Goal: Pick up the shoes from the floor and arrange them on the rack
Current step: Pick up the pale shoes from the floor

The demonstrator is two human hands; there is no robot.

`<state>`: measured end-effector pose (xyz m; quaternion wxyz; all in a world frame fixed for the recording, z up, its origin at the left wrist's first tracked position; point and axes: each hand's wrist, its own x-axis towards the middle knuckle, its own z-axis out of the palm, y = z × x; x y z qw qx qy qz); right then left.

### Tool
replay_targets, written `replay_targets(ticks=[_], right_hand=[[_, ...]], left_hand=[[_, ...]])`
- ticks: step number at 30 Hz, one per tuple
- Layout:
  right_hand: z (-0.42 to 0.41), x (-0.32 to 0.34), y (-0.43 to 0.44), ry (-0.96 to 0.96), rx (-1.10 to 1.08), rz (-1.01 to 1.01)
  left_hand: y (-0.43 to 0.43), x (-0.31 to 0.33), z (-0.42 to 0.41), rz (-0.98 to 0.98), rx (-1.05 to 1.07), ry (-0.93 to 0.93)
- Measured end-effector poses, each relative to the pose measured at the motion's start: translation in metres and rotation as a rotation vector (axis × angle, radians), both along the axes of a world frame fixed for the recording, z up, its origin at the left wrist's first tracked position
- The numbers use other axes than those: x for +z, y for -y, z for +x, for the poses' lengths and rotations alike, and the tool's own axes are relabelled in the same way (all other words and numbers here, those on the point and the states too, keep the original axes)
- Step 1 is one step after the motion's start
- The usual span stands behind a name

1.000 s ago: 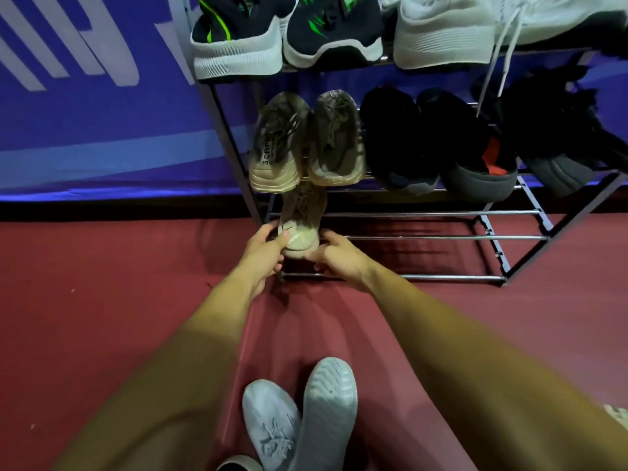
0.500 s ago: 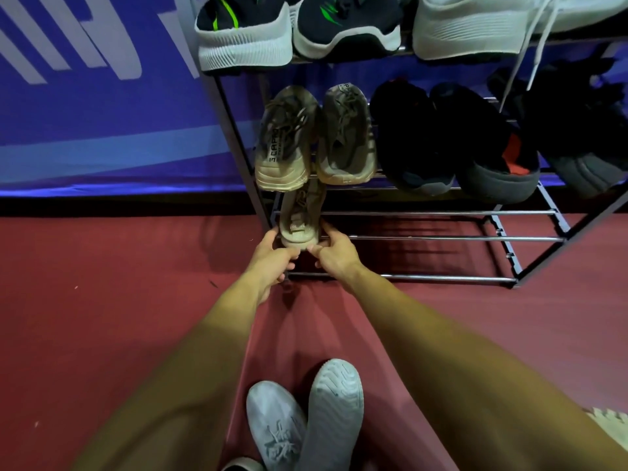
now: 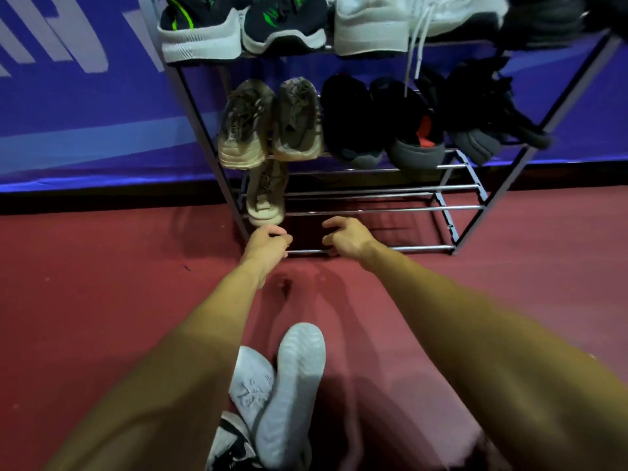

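Note:
A beige shoe lies on the bottom shelf of the metal rack, at its left end, heel toward me. My left hand hovers just below its heel, fingers curled and holding nothing. My right hand is open over the rack's front bar, a little to the right of the shoe. Two pale grey shoes lie on the red floor between my forearms, one upright and one sole up. A black-and-white shoe peeks out below them.
The middle shelf holds a beige pair and dark shoes. The top shelf carries dark green-striped sneakers and white ones with hanging laces. A blue banner wall stands behind the rack.
Both hands pushed the beige shoe onto the bottom shelf, then let go and drew back. The right hand has moved to the right.

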<state>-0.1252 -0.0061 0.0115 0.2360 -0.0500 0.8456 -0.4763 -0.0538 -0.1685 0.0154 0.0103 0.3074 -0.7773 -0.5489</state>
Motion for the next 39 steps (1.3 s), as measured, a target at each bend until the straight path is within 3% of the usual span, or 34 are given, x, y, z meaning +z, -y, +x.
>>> replay_targets(ticks=[12,20,32,36,39], right_hand=[[0.063,-0.026,-0.196,0.189,-0.143,0.234],[0.092,-0.056,-0.288,0.355,-0.277,0.256],[0.117,-0.125,-0.378,0.463,-0.522,0.364],[0.106,-0.206,-0.415,0.523,-0.583,0.376],[0.109,-0.185,-0.401,0.488,-0.682,0.455]], left_hand=[[-0.157,-0.026,-0.003,-0.165,-0.568,0.129],[-0.261,-0.069,-0.013,-0.196,-0.848,0.213],[-0.346,-0.135,-0.010,-0.272,-1.088,0.382],[-0.368,-0.147,-0.011,-0.313,-1.141,0.414],[-0.379,-0.157,-0.014,-0.334,-1.145,0.423]])
